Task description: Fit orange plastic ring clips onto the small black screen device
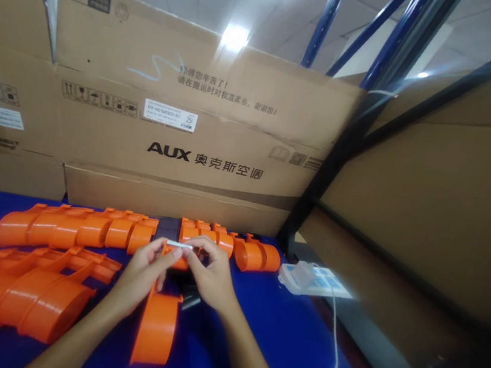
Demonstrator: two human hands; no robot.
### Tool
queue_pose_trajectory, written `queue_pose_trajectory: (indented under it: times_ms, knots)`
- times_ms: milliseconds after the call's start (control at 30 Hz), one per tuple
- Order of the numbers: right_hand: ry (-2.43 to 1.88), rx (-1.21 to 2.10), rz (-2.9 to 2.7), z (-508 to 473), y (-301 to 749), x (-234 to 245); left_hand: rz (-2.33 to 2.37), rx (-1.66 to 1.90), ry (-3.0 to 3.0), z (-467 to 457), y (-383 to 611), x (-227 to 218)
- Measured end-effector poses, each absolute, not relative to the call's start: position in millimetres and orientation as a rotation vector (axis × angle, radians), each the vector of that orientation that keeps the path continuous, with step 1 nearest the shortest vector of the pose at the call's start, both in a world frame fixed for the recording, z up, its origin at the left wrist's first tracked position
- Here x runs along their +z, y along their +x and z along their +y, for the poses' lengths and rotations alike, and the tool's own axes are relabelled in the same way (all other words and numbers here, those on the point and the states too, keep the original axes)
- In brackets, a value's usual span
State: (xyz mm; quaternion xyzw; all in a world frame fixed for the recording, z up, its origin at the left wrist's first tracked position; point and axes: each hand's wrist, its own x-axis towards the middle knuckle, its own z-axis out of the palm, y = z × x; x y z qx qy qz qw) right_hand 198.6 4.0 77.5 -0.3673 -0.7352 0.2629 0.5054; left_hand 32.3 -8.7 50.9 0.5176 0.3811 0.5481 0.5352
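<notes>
Both hands meet above the middle of the blue table. My left hand (pixel 142 270) and my right hand (pixel 213 274) pinch a thin white strip (pixel 179 245) between thumbs and fingers. Right behind the strip, an orange plastic piece (pixel 179 262) shows between my hands; how it is held is partly hidden by the fingers. Below my left hand lies a curved orange plastic part (pixel 156 327). A dark flat object (pixel 168 229) stands just behind my fingertips. Under my right hand a small grey-and-black item (pixel 190 301) is partly covered.
Rows of curved orange parts (pixel 68 226) line the table's back edge, with more orange parts (pixel 37 298) at the left front. A white power strip (pixel 312 278) and its cable (pixel 332 361) lie at the right edge. Cardboard sheets (pixel 109 140) and a dark rack post (pixel 335 160) bound the table (pixel 266 327).
</notes>
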Motion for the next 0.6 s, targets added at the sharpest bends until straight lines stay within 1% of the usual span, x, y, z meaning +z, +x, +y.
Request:
queue_pose_trajectory:
  times_ms: [300, 367, 467, 600]
  knots:
    - [-0.927, 0.537, -1.533, 17.6, 231.3, 83.7, 0.855, 1.410, 1.047, -12.9, 17.7, 69.2]
    - [-0.943, 0.491, -1.633, 19.2, 244.9, 88.4, 0.820, 1.364, 0.990, -8.0, 11.4, 71.1]
    - [-1.019, 0.439, -1.946, 13.2, 258.4, 96.1, 0.784, 1.226, 0.902, 3.4, 2.5, 69.2]
    - [-1.041, 0.531, -2.333, -0.2, 256.8, 94.6, 0.762, 1.150, 0.860, 10.1, -2.9, 66.2]
